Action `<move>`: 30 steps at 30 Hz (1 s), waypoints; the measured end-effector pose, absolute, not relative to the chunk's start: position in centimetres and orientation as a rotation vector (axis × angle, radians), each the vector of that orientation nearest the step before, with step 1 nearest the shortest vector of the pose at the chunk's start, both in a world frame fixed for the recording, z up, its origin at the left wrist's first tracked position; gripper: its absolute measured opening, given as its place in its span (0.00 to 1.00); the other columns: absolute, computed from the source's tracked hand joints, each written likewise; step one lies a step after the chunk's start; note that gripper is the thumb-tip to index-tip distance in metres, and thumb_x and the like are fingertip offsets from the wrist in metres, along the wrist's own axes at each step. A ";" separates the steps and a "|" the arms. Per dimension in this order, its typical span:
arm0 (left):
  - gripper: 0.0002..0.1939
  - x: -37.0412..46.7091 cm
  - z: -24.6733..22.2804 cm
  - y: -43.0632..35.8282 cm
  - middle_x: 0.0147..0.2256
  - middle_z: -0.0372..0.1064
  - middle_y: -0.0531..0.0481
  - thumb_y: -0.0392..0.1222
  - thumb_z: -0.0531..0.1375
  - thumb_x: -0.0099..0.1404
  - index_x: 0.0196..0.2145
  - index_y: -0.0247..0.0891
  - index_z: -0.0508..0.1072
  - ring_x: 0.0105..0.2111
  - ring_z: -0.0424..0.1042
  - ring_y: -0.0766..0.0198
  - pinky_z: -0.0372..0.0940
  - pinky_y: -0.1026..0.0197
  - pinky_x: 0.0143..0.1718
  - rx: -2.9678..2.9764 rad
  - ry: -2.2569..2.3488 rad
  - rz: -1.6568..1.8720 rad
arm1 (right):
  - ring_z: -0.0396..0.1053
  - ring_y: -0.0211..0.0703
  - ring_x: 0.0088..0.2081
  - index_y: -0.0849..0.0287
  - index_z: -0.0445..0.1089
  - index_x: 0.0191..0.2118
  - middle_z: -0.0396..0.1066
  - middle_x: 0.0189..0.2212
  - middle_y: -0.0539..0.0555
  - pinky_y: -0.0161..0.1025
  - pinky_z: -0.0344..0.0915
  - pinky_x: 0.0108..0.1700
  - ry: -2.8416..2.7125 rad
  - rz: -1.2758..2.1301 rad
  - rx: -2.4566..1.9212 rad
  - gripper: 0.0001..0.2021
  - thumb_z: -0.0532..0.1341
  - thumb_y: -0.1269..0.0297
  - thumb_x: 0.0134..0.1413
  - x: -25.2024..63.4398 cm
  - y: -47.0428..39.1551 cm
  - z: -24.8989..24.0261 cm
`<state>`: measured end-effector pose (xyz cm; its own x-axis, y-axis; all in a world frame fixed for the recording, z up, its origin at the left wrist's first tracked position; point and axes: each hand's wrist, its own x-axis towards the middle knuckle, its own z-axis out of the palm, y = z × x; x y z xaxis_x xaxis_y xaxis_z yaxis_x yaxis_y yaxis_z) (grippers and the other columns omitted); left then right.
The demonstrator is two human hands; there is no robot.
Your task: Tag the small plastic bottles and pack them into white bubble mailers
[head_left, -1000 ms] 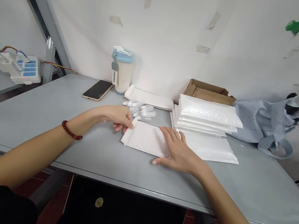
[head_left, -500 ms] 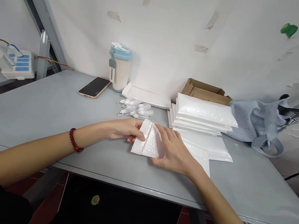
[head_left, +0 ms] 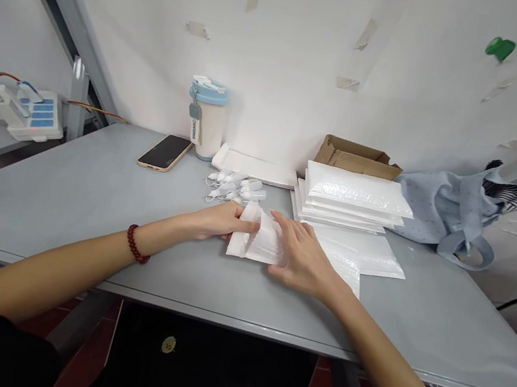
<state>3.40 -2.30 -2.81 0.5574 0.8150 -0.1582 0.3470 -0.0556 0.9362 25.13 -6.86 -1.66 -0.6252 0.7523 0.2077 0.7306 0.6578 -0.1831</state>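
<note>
A white bubble mailer [head_left: 264, 241] is held between my hands above the front middle of the table, its flap end toward the left. My left hand [head_left: 220, 221] is closed on that flap end, the thumb pressed at the opening. On the mailer's body my right hand [head_left: 302, 256] is closed, thumb below and fingers above, its palm hiding part of it. Just beyond the mailer lies a group of small clear squeeze bottles [head_left: 234, 187] with white tips. More flat white mailers [head_left: 367, 253] lie to the right, partly behind my right hand.
A stack of filled-looking white mailers [head_left: 357, 193] stands at back right before an open cardboard box [head_left: 360, 157]. Beside it lies a light blue cloth bag [head_left: 443, 206]. A phone [head_left: 165, 152], a tumbler [head_left: 208, 120] and a white packet [head_left: 257, 168] sit along the back; a power strip [head_left: 38, 116] is far left.
My left thumb has moved in over the mailer's opening, and the flap now stands bent. The mailer has shifted slightly upward in view. My right hand has changed little.
</note>
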 end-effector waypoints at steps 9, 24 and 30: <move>0.13 0.4 -3.2 1.5 0.36 0.71 0.45 0.47 0.55 0.64 0.37 0.36 0.74 0.36 0.67 0.57 0.60 0.57 0.36 2.499 1.436 0.995 | 0.67 0.58 0.50 0.63 0.54 0.60 0.68 0.52 0.65 0.53 0.64 0.50 -2.598 0.121 -1.287 0.32 0.58 0.69 0.45 25.8 -6.6 -1.1; 0.13 -0.6 -3.0 2.1 0.34 0.73 0.45 0.44 0.54 0.66 0.32 0.39 0.78 0.40 0.66 0.54 0.62 0.54 0.38 2.571 1.507 0.893 | 0.66 0.59 0.51 0.60 0.51 0.61 0.68 0.53 0.65 0.53 0.63 0.49 -2.542 0.141 -1.349 0.33 0.57 0.66 0.47 26.4 -6.0 -1.5; 0.09 -1.5 -0.3 1.2 0.31 0.75 0.52 0.46 0.60 0.61 0.30 0.43 0.79 0.31 0.66 0.62 0.61 0.60 0.33 2.308 1.375 1.111 | 0.67 0.59 0.48 0.61 0.50 0.62 0.67 0.53 0.65 0.52 0.64 0.45 -2.500 0.198 -1.430 0.34 0.57 0.65 0.48 26.7 -5.8 -1.3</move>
<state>-1.46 1.18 -0.27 0.2706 0.8297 0.4883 0.6519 -0.5311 0.5413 26.66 -5.84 -1.33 -0.4850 0.8613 0.1513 0.8268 0.5080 -0.2417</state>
